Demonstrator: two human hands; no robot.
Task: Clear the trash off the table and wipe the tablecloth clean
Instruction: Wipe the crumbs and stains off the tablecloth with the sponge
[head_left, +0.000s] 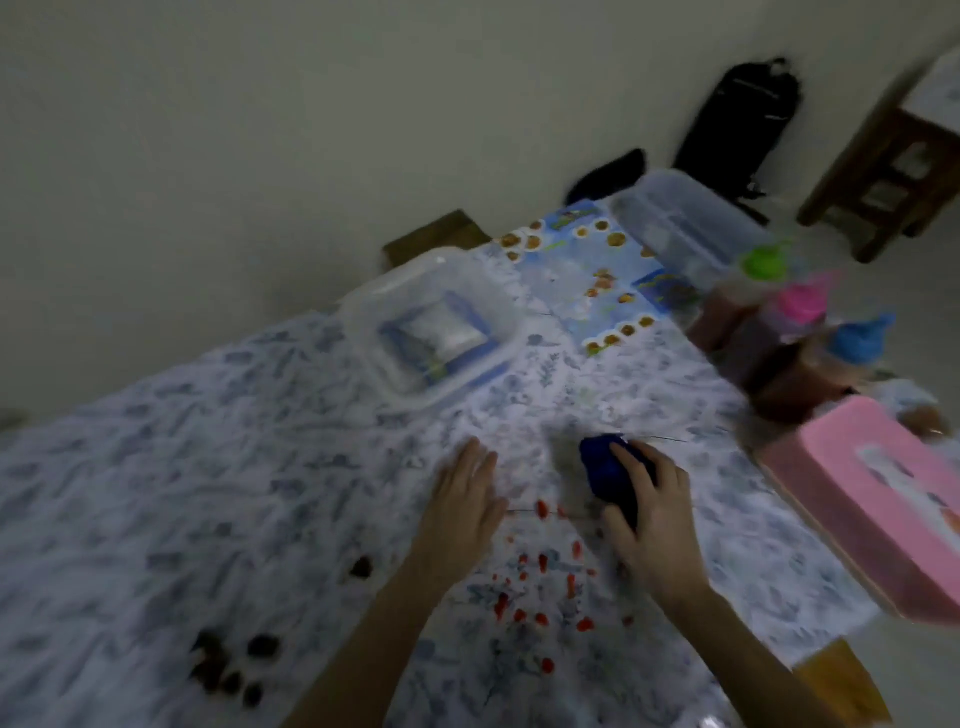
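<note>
The view is blurred. A white tablecloth (218, 467) with a blue leaf print covers the table. My right hand (649, 514) grips a dark blue cloth (605, 467) pressed on the tablecloth. Flat beside it, fingers together, my left hand (462, 499) rests on the fabric. Several red spots (540, 571) stain the tablecloth between and below my hands. Dark brown scraps (228, 670) lie at the lower left, with one more brown scrap (361, 567) nearer my left forearm.
A clear plastic box (431, 327) holding a packet sits ahead, a second clear box (685, 218) farther back. Bottles with green, pink and blue caps (800, 317) and a pink tissue box (878, 493) stand at the right. A black backpack (737, 124) leans on the wall.
</note>
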